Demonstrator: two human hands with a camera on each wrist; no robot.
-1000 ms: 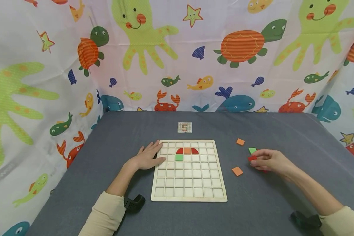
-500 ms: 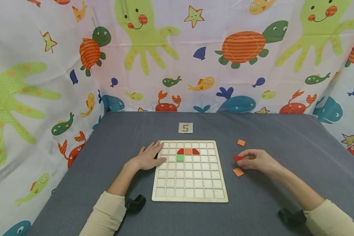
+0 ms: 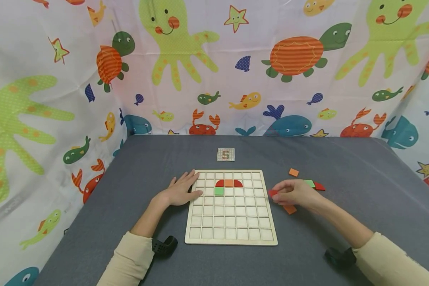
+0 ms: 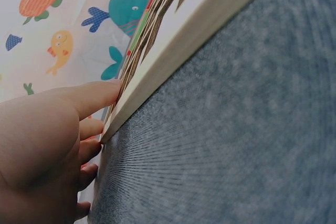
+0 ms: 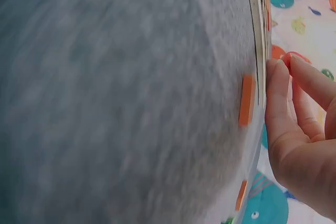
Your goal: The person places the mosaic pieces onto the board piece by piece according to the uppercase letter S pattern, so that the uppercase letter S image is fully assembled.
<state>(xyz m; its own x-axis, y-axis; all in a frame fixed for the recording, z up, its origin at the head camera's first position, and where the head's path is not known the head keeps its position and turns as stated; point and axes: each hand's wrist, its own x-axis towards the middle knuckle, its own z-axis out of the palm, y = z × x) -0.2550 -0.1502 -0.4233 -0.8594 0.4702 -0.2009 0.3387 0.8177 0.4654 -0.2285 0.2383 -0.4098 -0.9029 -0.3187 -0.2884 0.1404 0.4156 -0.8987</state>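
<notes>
My left hand (image 3: pixel 178 192) rests on the left rim of a pale wooden grid board (image 3: pixel 232 242), its fingers extended. In the left wrist view the thumb (image 4: pixel 100 95) lies over the board's edge. Thumb and fingertips of my right hand (image 3: pixel 296 193) pinch a small red tile (image 3: pixel 272 193) just at the board's right edge. Much of that tile is hidden by the fingers. Set in the upper grid are an orange square tile (image 3: pixel 228 183) between two red rounded tiles (image 3: pixel 219 183), with a green square tile (image 3: pixel 219 191) below the left red one.
Right of the board lie an orange tile (image 3: pixel 293 172), another orange tile (image 3: pixel 290 209) partly under the right hand, a green tile (image 3: pixel 310 183) and a red tile (image 3: pixel 319 186). Behind the board sits a small card (image 3: pixel 226 154) with a grid pattern. A printed curtain encloses the table.
My right hand has carried the red tile leftward from the loose tiles to the board's right edge. The green and red tiles behind it have come into view. The left hand stays put.
</notes>
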